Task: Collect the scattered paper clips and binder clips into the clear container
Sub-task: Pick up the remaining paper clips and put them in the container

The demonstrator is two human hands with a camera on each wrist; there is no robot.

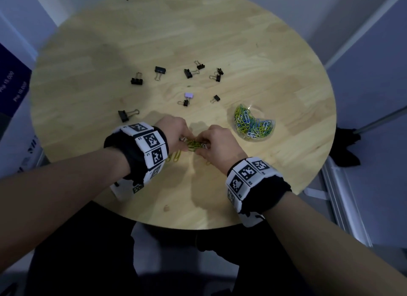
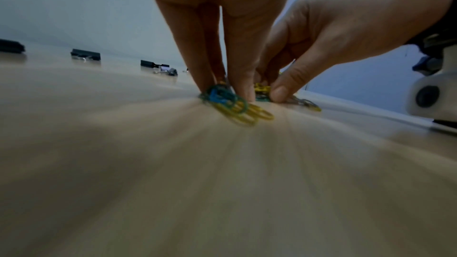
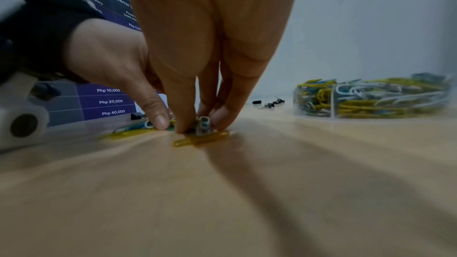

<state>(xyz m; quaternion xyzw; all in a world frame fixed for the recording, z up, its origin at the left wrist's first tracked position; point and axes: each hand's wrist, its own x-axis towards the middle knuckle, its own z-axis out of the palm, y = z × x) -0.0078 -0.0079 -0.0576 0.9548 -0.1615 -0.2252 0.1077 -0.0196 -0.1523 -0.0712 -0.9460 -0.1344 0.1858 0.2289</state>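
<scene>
Over a small pile of green, yellow and blue paper clips (image 1: 195, 144) on the round wooden table (image 1: 220, 42), my two hands meet. My left hand (image 1: 185, 139) pinches clips (image 2: 235, 108) with its fingertips (image 2: 207, 83) pointed down at the wood. My right hand (image 1: 204, 144) pinches more of the pile (image 3: 201, 124) from the other side. The clear container (image 1: 253, 124), holding many coloured clips, stands just right of my right hand, also seen in the right wrist view (image 3: 371, 99). Several black binder clips (image 1: 159, 72) and a purple one (image 1: 189, 95) lie scattered beyond the hands.
A loose yellow clip (image 1: 175, 158) lies under my left wrist. One black binder clip (image 1: 125, 115) sits left of the hands. A blue poster (image 1: 13, 86) stands off the table's left edge. A dark object (image 1: 345, 148) lies past the right edge.
</scene>
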